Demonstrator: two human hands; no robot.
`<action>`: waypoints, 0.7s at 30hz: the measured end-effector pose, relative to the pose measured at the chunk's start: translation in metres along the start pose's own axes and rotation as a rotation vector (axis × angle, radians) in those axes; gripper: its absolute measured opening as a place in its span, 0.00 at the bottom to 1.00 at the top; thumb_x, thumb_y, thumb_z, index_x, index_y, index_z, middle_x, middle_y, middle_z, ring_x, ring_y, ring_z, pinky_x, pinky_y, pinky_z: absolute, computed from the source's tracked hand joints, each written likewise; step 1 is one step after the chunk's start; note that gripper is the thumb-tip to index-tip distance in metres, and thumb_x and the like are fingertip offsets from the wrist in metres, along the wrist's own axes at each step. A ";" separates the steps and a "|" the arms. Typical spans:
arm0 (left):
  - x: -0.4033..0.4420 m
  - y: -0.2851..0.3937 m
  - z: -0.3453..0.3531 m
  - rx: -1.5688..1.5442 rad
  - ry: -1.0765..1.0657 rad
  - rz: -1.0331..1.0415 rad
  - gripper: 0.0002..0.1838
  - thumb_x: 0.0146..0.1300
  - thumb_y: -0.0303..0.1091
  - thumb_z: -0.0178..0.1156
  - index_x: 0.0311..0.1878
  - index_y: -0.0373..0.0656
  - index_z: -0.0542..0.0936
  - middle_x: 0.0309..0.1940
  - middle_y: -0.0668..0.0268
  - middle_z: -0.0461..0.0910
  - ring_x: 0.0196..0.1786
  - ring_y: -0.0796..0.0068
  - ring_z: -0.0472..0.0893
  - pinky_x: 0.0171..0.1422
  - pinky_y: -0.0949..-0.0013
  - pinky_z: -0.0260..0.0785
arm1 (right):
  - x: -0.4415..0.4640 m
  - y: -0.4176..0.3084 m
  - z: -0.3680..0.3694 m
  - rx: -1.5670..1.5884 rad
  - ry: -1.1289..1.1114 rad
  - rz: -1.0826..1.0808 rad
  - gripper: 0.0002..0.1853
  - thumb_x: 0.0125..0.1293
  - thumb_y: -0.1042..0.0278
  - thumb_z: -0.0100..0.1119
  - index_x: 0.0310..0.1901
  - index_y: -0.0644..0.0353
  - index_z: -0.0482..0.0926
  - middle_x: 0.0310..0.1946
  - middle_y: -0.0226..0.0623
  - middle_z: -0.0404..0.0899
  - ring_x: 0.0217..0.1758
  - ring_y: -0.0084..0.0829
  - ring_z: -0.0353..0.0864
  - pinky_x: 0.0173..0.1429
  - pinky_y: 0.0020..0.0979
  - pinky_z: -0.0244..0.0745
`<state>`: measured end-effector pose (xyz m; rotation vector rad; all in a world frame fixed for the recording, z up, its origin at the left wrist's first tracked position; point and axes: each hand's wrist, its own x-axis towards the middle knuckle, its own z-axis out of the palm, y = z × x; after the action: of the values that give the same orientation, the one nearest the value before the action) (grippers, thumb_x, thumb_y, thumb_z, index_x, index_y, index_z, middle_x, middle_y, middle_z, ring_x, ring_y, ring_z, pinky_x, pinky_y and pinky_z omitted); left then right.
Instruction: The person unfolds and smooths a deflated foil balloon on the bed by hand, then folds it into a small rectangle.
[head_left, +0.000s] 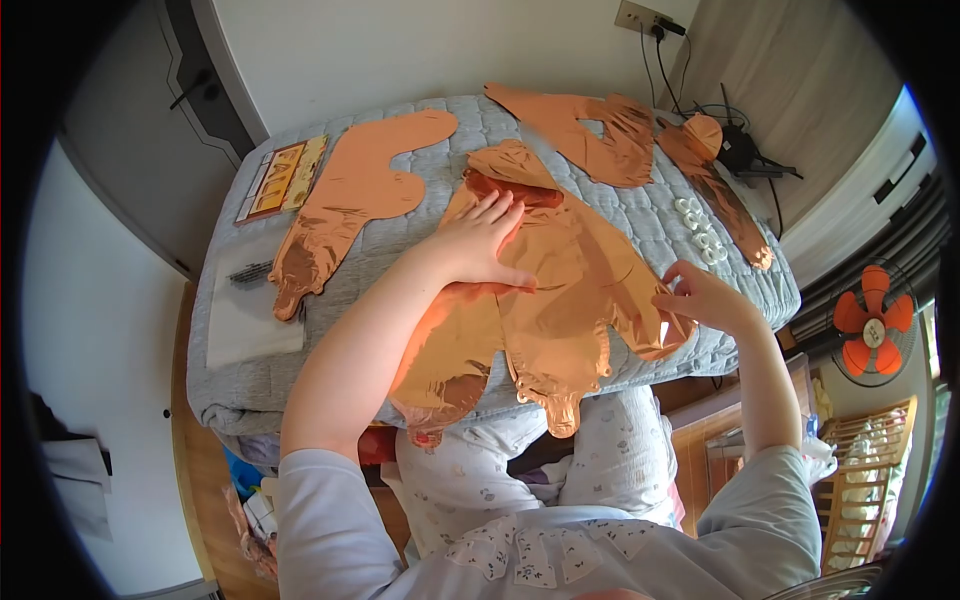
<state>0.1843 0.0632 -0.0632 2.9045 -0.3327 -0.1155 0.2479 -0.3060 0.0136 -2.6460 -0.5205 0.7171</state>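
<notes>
A large copper-coloured foil balloon point(560, 290), flat and uninflated, lies across the near edge of the bed, its lower end hanging over. My left hand point(485, 242) rests on it with fingers spread, just below a folded-over flap point(515, 165) at the top. At the balloon's right edge, the fingertips of my right hand point(700, 297) are pinched on the foil. Other flat foil balloons surround it: one point(360, 170) at the left, one point(600, 140) at the back and a narrow one point(725, 195) at the right.
The bed point(240, 370) has a grey quilted cover. A printed packet point(283, 178) and a clear plastic bag point(250, 320) lie on the left. White rings point(702, 230) sit on the right, near a black router point(745, 150). An orange fan point(873, 325) stands beyond.
</notes>
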 end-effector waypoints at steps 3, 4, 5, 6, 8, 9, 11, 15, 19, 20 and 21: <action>0.001 -0.002 0.001 -0.034 0.023 0.029 0.75 0.48 0.88 0.59 0.84 0.36 0.48 0.86 0.50 0.43 0.88 0.54 0.41 0.90 0.54 0.39 | 0.008 0.009 -0.005 -0.043 -0.074 -0.017 0.26 0.68 0.49 0.71 0.56 0.61 0.79 0.43 0.38 0.86 0.47 0.27 0.85 0.49 0.30 0.78; 0.001 -0.002 0.001 -0.030 0.027 0.029 0.75 0.48 0.88 0.59 0.84 0.36 0.48 0.86 0.49 0.43 0.88 0.54 0.41 0.90 0.54 0.39 | 0.009 0.009 -0.009 -0.042 -0.072 -0.017 0.26 0.68 0.49 0.71 0.56 0.61 0.79 0.43 0.38 0.86 0.47 0.27 0.85 0.49 0.30 0.78; 0.000 0.000 -0.001 -0.027 0.030 0.029 0.75 0.49 0.87 0.59 0.84 0.36 0.49 0.86 0.49 0.44 0.88 0.54 0.42 0.90 0.54 0.38 | 0.009 0.007 -0.012 0.240 -0.122 -0.091 0.23 0.68 0.53 0.71 0.54 0.62 0.80 0.44 0.34 0.86 0.46 0.25 0.84 0.48 0.28 0.78; -0.001 0.002 -0.003 -0.026 0.029 0.028 0.75 0.49 0.87 0.59 0.84 0.36 0.49 0.86 0.49 0.44 0.88 0.54 0.42 0.90 0.54 0.38 | 0.007 0.004 -0.014 0.523 -0.172 -0.166 0.20 0.69 0.57 0.71 0.53 0.63 0.81 0.44 0.31 0.85 0.46 0.23 0.83 0.47 0.27 0.78; -0.003 0.007 -0.007 -0.004 0.004 -0.007 0.73 0.50 0.85 0.61 0.84 0.36 0.49 0.86 0.49 0.44 0.88 0.53 0.42 0.90 0.54 0.39 | 0.002 -0.013 -0.009 0.774 -0.153 -0.160 0.18 0.69 0.61 0.70 0.54 0.64 0.81 0.45 0.30 0.85 0.45 0.21 0.83 0.48 0.26 0.78; -0.003 0.008 -0.007 -0.001 0.003 -0.006 0.73 0.50 0.85 0.61 0.84 0.36 0.49 0.86 0.49 0.44 0.88 0.53 0.42 0.90 0.54 0.39 | 0.000 -0.024 -0.004 1.022 -0.129 -0.153 0.17 0.70 0.64 0.69 0.55 0.65 0.81 0.46 0.29 0.85 0.45 0.19 0.83 0.49 0.25 0.78; -0.004 0.008 -0.006 -0.021 0.027 -0.017 0.67 0.54 0.76 0.67 0.84 0.39 0.53 0.86 0.51 0.44 0.88 0.56 0.41 0.90 0.55 0.39 | -0.004 -0.045 0.008 1.055 -0.160 -0.164 0.17 0.71 0.65 0.67 0.57 0.63 0.81 0.48 0.30 0.84 0.47 0.19 0.83 0.51 0.24 0.79; -0.006 0.011 -0.009 -0.041 0.022 -0.025 0.67 0.53 0.75 0.69 0.84 0.39 0.52 0.86 0.51 0.44 0.88 0.55 0.41 0.90 0.55 0.39 | 0.010 -0.076 0.043 0.775 -0.305 -0.352 0.18 0.80 0.57 0.57 0.62 0.58 0.79 0.58 0.38 0.82 0.65 0.28 0.80 0.77 0.38 0.68; 0.000 0.004 -0.004 0.009 0.010 0.003 0.73 0.50 0.82 0.64 0.84 0.36 0.49 0.86 0.48 0.44 0.88 0.51 0.43 0.90 0.54 0.39 | 0.013 -0.092 0.062 0.062 -0.175 -0.572 0.26 0.84 0.47 0.43 0.70 0.57 0.75 0.74 0.40 0.72 0.84 0.35 0.59 0.85 0.55 0.11; 0.000 0.004 -0.003 0.017 0.014 0.005 0.72 0.50 0.82 0.64 0.85 0.38 0.49 0.86 0.48 0.44 0.88 0.51 0.43 0.90 0.54 0.39 | 0.012 -0.094 0.061 0.061 -0.176 -0.573 0.26 0.84 0.47 0.43 0.70 0.57 0.75 0.74 0.40 0.72 0.84 0.35 0.59 0.85 0.55 0.11; 0.001 0.002 -0.002 0.015 0.015 0.003 0.72 0.50 0.82 0.64 0.85 0.38 0.49 0.86 0.48 0.44 0.88 0.51 0.43 0.90 0.54 0.39 | 0.012 -0.095 0.060 0.035 -0.175 -0.593 0.26 0.84 0.46 0.44 0.70 0.56 0.75 0.73 0.41 0.73 0.83 0.35 0.62 0.86 0.55 0.15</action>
<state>0.1850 0.0610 -0.0610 2.9180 -0.3368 -0.0907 0.2008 -0.2040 0.0001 -2.2191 -1.2530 0.7490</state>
